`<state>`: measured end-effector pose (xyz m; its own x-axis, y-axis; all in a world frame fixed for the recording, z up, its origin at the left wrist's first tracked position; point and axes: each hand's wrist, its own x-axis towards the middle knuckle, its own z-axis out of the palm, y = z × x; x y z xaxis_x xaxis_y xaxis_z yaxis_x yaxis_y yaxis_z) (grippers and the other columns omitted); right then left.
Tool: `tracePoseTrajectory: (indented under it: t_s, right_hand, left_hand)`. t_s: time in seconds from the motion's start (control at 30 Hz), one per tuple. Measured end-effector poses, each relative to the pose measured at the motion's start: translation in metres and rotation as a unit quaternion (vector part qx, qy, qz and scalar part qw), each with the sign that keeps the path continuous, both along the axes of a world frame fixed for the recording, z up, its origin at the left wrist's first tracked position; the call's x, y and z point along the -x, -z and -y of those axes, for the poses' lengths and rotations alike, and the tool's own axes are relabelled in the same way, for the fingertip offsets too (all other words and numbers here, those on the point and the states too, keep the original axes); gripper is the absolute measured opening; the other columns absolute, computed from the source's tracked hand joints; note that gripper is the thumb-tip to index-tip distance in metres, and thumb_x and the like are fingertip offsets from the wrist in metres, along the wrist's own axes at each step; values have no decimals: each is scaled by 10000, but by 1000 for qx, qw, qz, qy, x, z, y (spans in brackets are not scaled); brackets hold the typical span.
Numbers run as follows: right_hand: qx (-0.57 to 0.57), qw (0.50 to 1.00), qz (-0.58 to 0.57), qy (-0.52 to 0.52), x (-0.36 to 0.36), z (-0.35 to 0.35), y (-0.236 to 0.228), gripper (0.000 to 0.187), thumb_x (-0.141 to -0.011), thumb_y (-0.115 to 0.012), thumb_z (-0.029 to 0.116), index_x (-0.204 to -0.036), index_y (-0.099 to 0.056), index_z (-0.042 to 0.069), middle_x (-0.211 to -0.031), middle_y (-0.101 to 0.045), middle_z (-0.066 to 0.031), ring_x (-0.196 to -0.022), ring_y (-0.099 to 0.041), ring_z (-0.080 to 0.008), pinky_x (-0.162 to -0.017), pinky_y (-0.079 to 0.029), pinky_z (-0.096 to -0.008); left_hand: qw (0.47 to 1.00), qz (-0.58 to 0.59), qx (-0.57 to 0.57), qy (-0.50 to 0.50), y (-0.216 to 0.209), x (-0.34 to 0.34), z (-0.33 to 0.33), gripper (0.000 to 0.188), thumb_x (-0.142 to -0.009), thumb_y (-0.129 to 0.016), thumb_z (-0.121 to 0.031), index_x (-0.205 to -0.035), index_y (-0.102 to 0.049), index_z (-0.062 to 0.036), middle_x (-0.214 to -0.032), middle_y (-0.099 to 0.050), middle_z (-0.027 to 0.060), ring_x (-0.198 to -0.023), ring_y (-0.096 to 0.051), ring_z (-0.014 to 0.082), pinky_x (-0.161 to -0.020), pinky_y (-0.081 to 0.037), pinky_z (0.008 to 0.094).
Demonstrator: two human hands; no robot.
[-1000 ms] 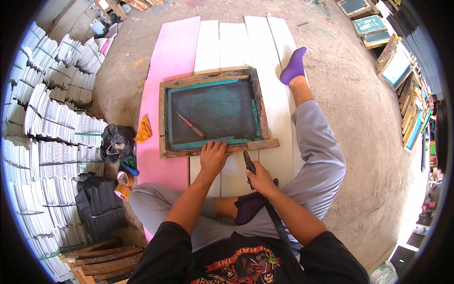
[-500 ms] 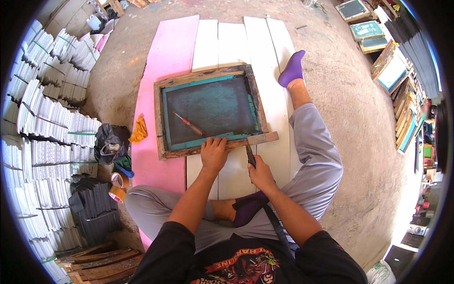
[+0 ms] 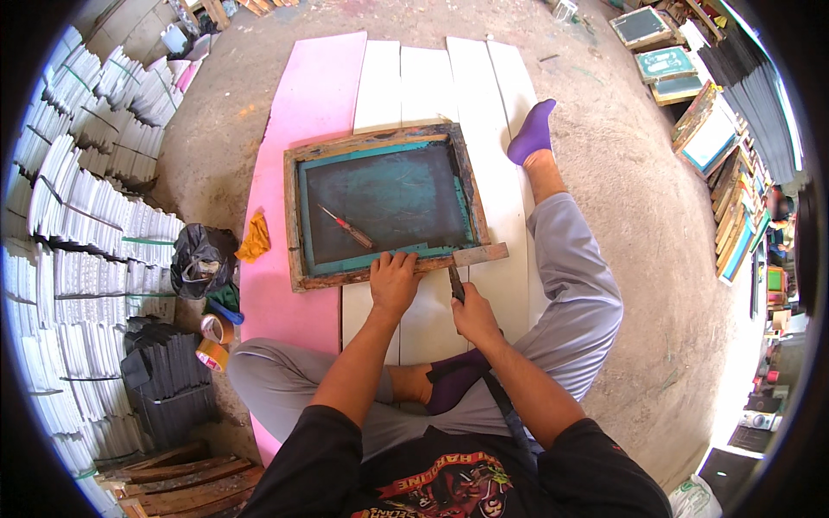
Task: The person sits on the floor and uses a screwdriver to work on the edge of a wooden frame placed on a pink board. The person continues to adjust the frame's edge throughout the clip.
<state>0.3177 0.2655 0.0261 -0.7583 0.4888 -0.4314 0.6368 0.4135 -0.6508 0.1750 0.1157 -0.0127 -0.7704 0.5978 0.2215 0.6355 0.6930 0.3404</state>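
A wooden screen-printing frame (image 3: 291,220) with dark teal mesh lies flat on the boards in front of me. My left hand (image 3: 395,281) grips its near rail, the fingers bent over the wood. Around the dark handle of a hatchet-like tool (image 3: 481,254) my right hand (image 3: 474,312) is closed. The tool's flat, brownish-grey head sits crosswise at the frame's near right corner; whether they touch, I cannot tell. On the mesh lies a screwdriver (image 3: 352,230) with a reddish handle, just beyond my left fingers.
Pink (image 3: 315,95) and white boards (image 3: 423,78) lie under the frame. An orange cloth (image 3: 254,237), tape rolls (image 3: 213,353) and a black plastic bag (image 3: 200,268) are at left, beside tied paper stacks (image 3: 95,198). More screen frames (image 3: 708,129) lean at right.
The view has shifted slightly. Both hands keep their holds, and the frame, the hatchet-like tool and the screwdriver stay in nearly the same places.
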Motion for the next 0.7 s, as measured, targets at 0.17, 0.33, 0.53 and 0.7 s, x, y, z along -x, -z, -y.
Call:
tracePoseTrajectory:
  t_s: [0.17,0.33,0.53,0.7]
  right_hand:
    - [-22,1000,13,0,6,7,-3,289,-1016,-632,169,-1244,-592,-4,-911,-734,-294,-841,-745,-477,-800,-562,-558]
    - [-34,998,47,-4,14,12,-15,287,-1011,-620,165,-1227,-589,-22,-945,-734,-313,-875,-742,-486,-820,-557,-572]
    - [-80,993,80,-20,23,16,-33,290,-997,-602,158,-1204,-582,-43,-1007,-733,-346,-991,-725,-524,-898,-546,-622]
    - [-109,987,108,-40,27,17,-44,278,-974,-587,124,-1197,-584,-41,-1035,-734,-356,-1013,-721,-543,-918,-553,-631]
  left_hand:
    - [1000,-19,-9,-5,3,0,0,532,-732,-919,-315,-1210,-763,-141,-1097,-716,17,-1074,-622,273,-945,-476,456]
    - [1000,-15,-11,-5,2,-1,0,529,-724,-920,-310,-1204,-768,-146,-1091,-717,12,-1066,-624,269,-944,-472,450]
    - [1000,-14,-23,-7,5,0,-1,517,-719,-922,-294,-1193,-775,-147,-1090,-720,13,-1061,-622,267,-941,-469,451]
    - [1000,-11,-20,-6,6,0,-1,519,-721,-923,-292,-1195,-774,-145,-1092,-720,20,-1063,-621,271,-946,-468,451]
